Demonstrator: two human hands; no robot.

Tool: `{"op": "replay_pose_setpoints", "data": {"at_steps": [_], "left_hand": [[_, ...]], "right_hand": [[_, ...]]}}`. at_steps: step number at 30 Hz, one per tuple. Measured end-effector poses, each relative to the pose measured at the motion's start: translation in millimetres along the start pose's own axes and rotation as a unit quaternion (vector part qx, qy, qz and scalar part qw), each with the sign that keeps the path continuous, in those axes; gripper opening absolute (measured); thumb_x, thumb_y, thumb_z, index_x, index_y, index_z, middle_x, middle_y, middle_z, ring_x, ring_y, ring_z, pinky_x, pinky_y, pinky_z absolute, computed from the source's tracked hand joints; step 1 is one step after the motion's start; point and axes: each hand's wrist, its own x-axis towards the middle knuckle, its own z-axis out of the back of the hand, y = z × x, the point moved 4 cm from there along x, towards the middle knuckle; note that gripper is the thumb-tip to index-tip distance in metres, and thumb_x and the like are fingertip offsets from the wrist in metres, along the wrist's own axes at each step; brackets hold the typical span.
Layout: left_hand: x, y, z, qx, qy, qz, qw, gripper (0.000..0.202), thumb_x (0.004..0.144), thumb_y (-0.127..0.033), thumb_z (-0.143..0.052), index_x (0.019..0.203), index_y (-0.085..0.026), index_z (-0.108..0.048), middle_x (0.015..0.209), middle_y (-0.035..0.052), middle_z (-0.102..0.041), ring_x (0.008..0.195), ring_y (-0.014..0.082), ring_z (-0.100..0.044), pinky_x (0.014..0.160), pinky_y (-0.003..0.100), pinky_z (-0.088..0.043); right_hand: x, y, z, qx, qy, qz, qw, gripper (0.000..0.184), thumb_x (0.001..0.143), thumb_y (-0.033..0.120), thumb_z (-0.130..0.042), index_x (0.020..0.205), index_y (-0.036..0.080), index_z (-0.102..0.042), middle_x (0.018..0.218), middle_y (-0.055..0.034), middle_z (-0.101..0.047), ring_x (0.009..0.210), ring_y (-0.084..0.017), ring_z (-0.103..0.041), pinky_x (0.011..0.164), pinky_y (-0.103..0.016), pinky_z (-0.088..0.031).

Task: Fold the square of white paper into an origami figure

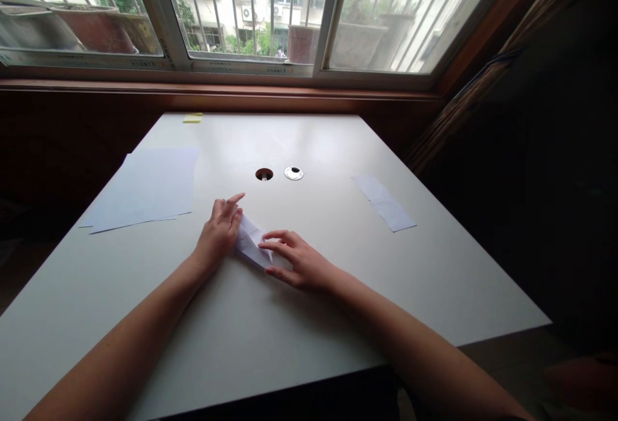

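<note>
A folded piece of white paper lies at a slant on the white table between my two hands. My left hand holds its upper left end; the thumb presses on the paper, the index finger sticks out and the other fingers are bent. At the lower right end, my right hand has its fingertips on the paper's upper side and its thumb at the near edge, gripping it lightly. Creases and a raised flap show between the hands. Part of the paper's left end is hidden under my left hand.
White sheets lie stacked on the left of the table. A creased paper strip lies on the right. Beyond my hands are a round cable hole and its loose cover. Yellow sticky notes sit at the far edge.
</note>
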Motion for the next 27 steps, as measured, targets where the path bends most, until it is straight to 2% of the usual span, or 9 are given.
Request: {"op": "replay_pose_setpoints", "data": {"at_steps": [3,6,8,10,14,17,21,23,27], "left_hand": [[1.7,4.7,-0.3,-0.007,0.001,-0.010,1.000,0.038,0.101,-0.042,-0.038,0.133,-0.032,-0.056,0.113,0.0058,-0.048,0.093,0.0184,-0.060,0.087,0.034,-0.052],[4.8,6.2,1.2,-0.013,0.011,-0.027,1.000,0.039,0.101,-0.046,-0.037,0.124,-0.028,-0.063,0.106,0.0058,-0.051,0.089,0.0188,-0.059,0.085,0.033,-0.051],[5.7,4.7,3.3,-0.023,0.021,-0.029,0.999,0.041,0.101,-0.047,-0.037,0.130,-0.028,-0.059,0.099,0.0047,-0.056,0.084,0.0189,-0.059,0.082,0.032,-0.050],[5.2,3.5,5.0,-0.029,0.037,-0.014,0.999,0.046,0.101,-0.049,-0.038,0.141,-0.029,-0.048,0.087,0.0017,-0.059,0.073,0.0181,-0.058,0.076,0.031,-0.048],[2.8,7.0,6.1,-0.036,0.040,0.024,0.998,0.056,0.099,-0.052,-0.041,0.149,-0.029,-0.034,0.071,-0.0030,-0.052,0.058,0.0162,-0.052,0.063,0.028,-0.043],[2.4,12.9,1.4,-0.094,0.047,0.023,0.994,0.062,0.098,-0.050,-0.045,0.152,-0.026,-0.027,0.077,-0.0019,-0.056,0.061,0.0150,-0.053,0.063,0.027,-0.043],[0.8,12.6,-9.9,-0.232,0.126,-0.005,0.965,0.077,0.096,-0.045,-0.052,0.156,-0.026,-0.007,0.083,-0.0015,-0.060,0.063,0.0125,-0.053,0.064,0.025,-0.045],[-1.4,8.3,-13.3,-0.286,0.170,-0.021,0.943,0.082,0.095,-0.042,-0.055,0.156,-0.028,-0.002,0.089,0.0006,-0.061,0.071,0.0137,-0.058,0.068,0.027,-0.048],[-5.4,2.1,-16.0,-0.339,0.216,-0.046,0.915,0.087,0.093,-0.034,-0.062,0.156,-0.033,-0.001,0.104,0.0048,-0.059,0.086,0.0177,-0.063,0.077,0.033,-0.053]], "right_hand": [[-0.3,2.1,-0.3,-0.032,0.011,-0.004,0.999,0.047,0.093,0.046,-0.061,0.136,0.027,-0.054,0.142,-0.0108,-0.048,0.116,-0.025,-0.053,0.106,-0.047,-0.044],[-0.9,3.0,-0.8,-0.045,0.016,-0.011,0.999,0.048,0.093,0.048,-0.060,0.136,0.027,-0.054,0.143,-0.0105,-0.046,0.114,-0.024,-0.053,0.107,-0.046,-0.044],[-1.1,3.2,-0.9,-0.048,0.018,-0.018,0.999,0.050,0.092,0.050,-0.059,0.136,0.027,-0.054,0.142,-0.0104,-0.047,0.116,-0.025,-0.051,0.106,-0.046,-0.043],[-1.0,3.6,-0.4,-0.044,0.024,-0.025,0.998,0.054,0.092,0.052,-0.060,0.139,0.027,-0.052,0.138,-0.0103,-0.050,0.116,-0.026,-0.050,0.106,-0.046,-0.043],[-0.3,4.9,2.8,-0.014,0.038,-0.026,0.999,0.058,0.090,0.051,-0.062,0.141,0.027,-0.050,0.129,-0.0096,-0.058,0.113,-0.026,-0.050,0.103,-0.044,-0.044],[0.9,4.5,5.9,0.016,0.042,-0.033,0.998,0.053,0.090,0.049,-0.065,0.137,0.028,-0.054,0.121,-0.0087,-0.062,0.107,-0.024,-0.053,0.100,-0.041,-0.045],[3.1,0.2,6.6,0.043,0.024,-0.062,0.997,0.037,0.093,0.043,-0.062,0.126,0.026,-0.061,0.107,-0.0063,-0.066,0.098,-0.021,-0.056,0.094,-0.037,-0.047],[3.3,-3.8,5.8,0.035,0.000,-0.083,0.996,0.030,0.094,0.040,-0.062,0.120,0.026,-0.063,0.102,-0.0056,-0.066,0.095,-0.020,-0.057,0.092,-0.037,-0.048],[1.0,-11.5,4.7,-0.015,-0.056,-0.106,0.993,0.031,0.090,0.038,-0.067,0.119,0.028,-0.065,0.114,-0.0081,-0.060,0.104,-0.022,-0.055,0.095,-0.039,-0.049]]}}
